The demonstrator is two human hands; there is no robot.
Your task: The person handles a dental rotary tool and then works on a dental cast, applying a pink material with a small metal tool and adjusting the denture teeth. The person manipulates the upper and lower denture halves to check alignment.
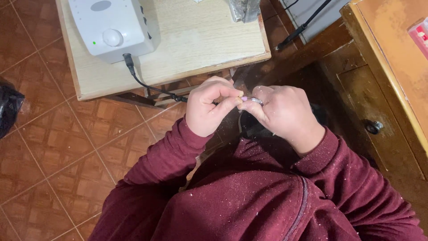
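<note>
My left hand (209,109) and my right hand (283,111) meet in front of my chest, fingertips together. A small pale purple piece (244,98) is pinched between my left thumb and forefinger. My right hand is closed around a dark hand tool (250,127); its silver tip (256,101) shows by the purple piece and its dark body hangs below my palm. A black cable (149,85) runs from my hands to a white control box (111,27) with a round knob. Both sleeves are dark red and dusted with white specks.
The white box sits on a light wooden table (200,40), with a grey metal object (244,10) at its far edge. A brown wooden cabinet (379,89) with a round knob stands at the right. A black bag (9,107) lies on the tiled floor at left.
</note>
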